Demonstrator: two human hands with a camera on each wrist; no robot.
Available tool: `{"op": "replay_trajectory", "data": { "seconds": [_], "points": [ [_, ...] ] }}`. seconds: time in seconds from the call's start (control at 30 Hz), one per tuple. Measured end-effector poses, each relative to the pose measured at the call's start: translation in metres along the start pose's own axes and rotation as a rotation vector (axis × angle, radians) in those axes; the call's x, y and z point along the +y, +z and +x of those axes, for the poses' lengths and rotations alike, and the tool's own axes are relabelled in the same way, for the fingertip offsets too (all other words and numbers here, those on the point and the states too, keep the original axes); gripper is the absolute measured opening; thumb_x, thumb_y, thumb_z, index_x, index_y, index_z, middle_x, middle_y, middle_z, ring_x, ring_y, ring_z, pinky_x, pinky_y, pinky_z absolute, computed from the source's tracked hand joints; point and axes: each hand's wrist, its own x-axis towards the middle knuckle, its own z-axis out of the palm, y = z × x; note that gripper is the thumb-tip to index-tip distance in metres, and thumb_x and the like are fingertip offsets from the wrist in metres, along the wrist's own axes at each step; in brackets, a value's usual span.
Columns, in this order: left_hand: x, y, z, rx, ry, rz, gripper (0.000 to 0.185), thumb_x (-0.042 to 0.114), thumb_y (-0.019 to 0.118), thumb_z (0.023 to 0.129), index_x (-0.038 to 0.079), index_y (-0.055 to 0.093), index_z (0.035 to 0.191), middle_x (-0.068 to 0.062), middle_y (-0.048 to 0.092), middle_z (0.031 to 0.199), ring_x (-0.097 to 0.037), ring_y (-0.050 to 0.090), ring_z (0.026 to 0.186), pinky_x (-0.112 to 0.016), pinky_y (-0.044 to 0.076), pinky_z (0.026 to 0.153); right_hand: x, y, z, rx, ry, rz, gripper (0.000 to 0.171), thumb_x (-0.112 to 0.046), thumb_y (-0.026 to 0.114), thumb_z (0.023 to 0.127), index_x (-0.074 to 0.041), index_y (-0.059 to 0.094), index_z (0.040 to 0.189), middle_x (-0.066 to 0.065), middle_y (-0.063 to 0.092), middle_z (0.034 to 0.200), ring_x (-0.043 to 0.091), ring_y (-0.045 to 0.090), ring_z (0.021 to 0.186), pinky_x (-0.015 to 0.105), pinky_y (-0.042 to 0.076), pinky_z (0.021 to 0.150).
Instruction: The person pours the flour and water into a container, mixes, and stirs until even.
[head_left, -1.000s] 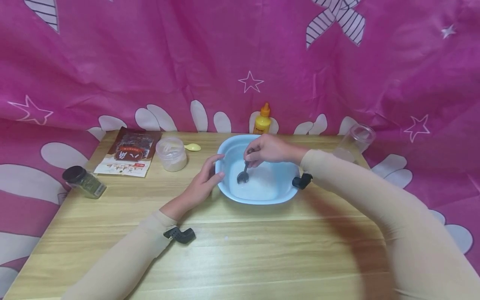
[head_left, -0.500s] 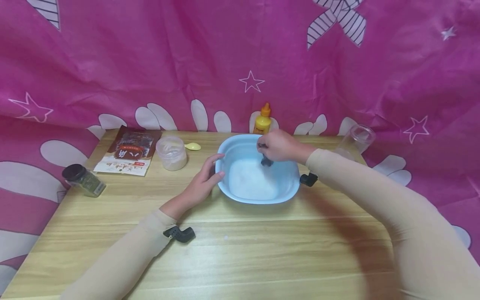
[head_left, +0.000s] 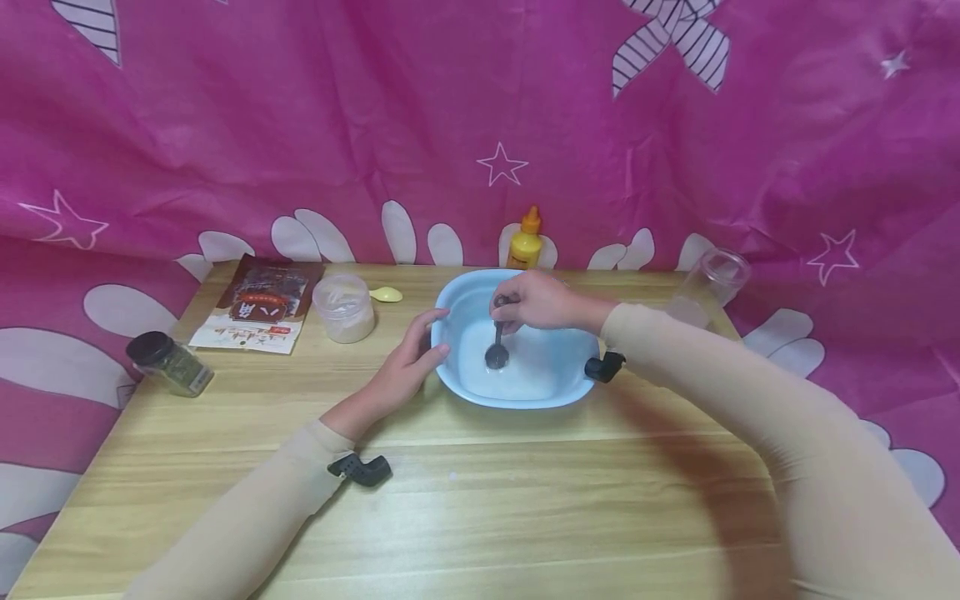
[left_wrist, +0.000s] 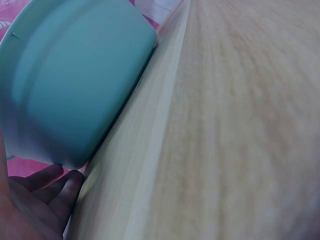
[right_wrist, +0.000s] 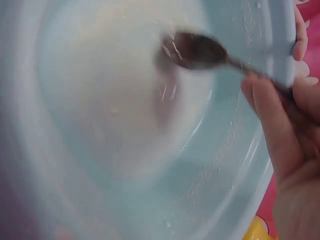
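A light blue basin (head_left: pixel 517 404) sits on the wood-grained worktop (head_left: pixel 450 517), around the centre of the head view. The left hand (head_left: pixel 407 358) lies against the basin at its left end, thumb and fingers spread apart, fingertips at the rim; in the left wrist view its fingers reach the basin's outer wall low down, at the lower left of the frame. The right hand (head_left: pixel 542 300), above the basin's far side, pinches the handle of a dark spoon (head_left: pixel 496 357) between thumb and fingers. The spoon slants down into the basin, its bowl left of the basin's middle. In the right wrist view, cloudy whitish liquid (right_wrist: pixel 110 105) covers the basin's floor, and the spoon's bowl, a little blurred, shows over it at the upper centre.

A yellow bottle (head_left: pixel 525 248) with an orange nozzle stands just behind the basin. Left of centre is a clear tub (head_left: pixel 345 318) with white contents, a small yellow spoon (head_left: pixel 386 294) just beside it. Farther left lie a brown-and-white packet (head_left: pixel 258 304) and a black-lidded jar (head_left: pixel 171 363) of something green. A transparent container (head_left: pixel 708 287) is near the worktop's right edge, before a pink patterned curtain (head_left: pixel 420 108).
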Motion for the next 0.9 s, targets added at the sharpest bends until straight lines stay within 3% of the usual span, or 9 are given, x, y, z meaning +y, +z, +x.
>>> {"op": "replay_trajectory", "data": {
  "seconds": [0.17,0.27,0.33,0.47,0.57,0.7,0.9],
  "points": [
    [-0.002,0.0,0.001,-0.002,0.006,-0.008,0.058,0.016,0.054,0.117,0.017,0.031,0.171,-0.031,0.039,0.17,-0.05,0.047,0.154,-0.063,0.046,0.121,0.007,-0.006,0.0,0.153,0.032,-0.163,0.015,-0.015,0.074,0.108,-0.002,0.081,0.112,0.003,0.078,0.092,0.017,0.077,0.085,0.034,0.065,0.082],
    [-0.001,0.0,0.001,-0.004,0.008,-0.012,0.058,0.016,0.054,0.117,0.017,0.032,0.17,-0.031,0.039,0.171,-0.05,0.047,0.154,-0.063,0.047,0.121,0.006,-0.011,-0.002,0.128,0.06,-0.297,0.015,-0.016,0.072,0.108,-0.004,0.081,0.11,0.002,0.074,0.085,0.02,0.07,0.078,0.036,0.061,0.074],
    [-0.001,0.0,0.001,-0.002,0.008,-0.01,0.058,0.016,0.055,0.117,0.017,0.032,0.17,-0.031,0.04,0.171,-0.05,0.047,0.154,-0.062,0.047,0.122,0.004,-0.012,-0.004,0.052,0.068,-0.315,0.015,-0.016,0.071,0.108,-0.005,0.081,0.109,0.002,0.073,0.082,0.019,0.07,0.076,0.036,0.06,0.073],
    [-0.001,0.0,0.0,-0.004,0.007,-0.006,0.058,0.016,0.055,0.117,0.017,0.032,0.17,-0.032,0.042,0.168,-0.049,0.049,0.153,-0.063,0.048,0.121,0.001,-0.008,-0.005,-0.11,0.032,-0.159,0.017,-0.015,0.071,0.108,-0.001,0.08,0.11,0.003,0.076,0.085,0.017,0.079,0.079,0.033,0.065,0.081],
    [-0.001,0.0,0.0,-0.004,0.009,-0.004,0.058,0.016,0.055,0.117,0.017,0.031,0.17,-0.032,0.043,0.168,-0.049,0.05,0.152,-0.063,0.049,0.12,0.0,-0.001,-0.002,-0.136,0.017,0.027,0.017,-0.013,0.074,0.107,0.002,0.079,0.112,0.006,0.079,0.091,0.019,0.083,0.085,0.034,0.068,0.086],
    [-0.004,0.0,-0.001,-0.002,0.009,-0.015,0.059,0.016,0.055,0.117,0.018,0.031,0.171,-0.031,0.042,0.169,-0.049,0.05,0.152,-0.061,0.05,0.119,0.002,0.004,0.005,-0.014,0.053,0.13,0.016,-0.012,0.077,0.106,0.002,0.08,0.113,0.008,0.081,0.097,0.02,0.083,0.09,0.033,0.069,0.085],
    [-0.002,0.0,0.0,0.005,0.004,-0.004,0.059,0.015,0.056,0.117,0.018,0.033,0.171,-0.029,0.041,0.171,-0.048,0.049,0.153,-0.061,0.049,0.121,0.011,-0.003,0.008,0.206,0.125,0.056,0.013,-0.012,0.076,0.107,-0.001,0.081,0.111,0.01,0.081,0.097,0.02,0.083,0.087,0.032,0.069,0.083]
  ]
}}
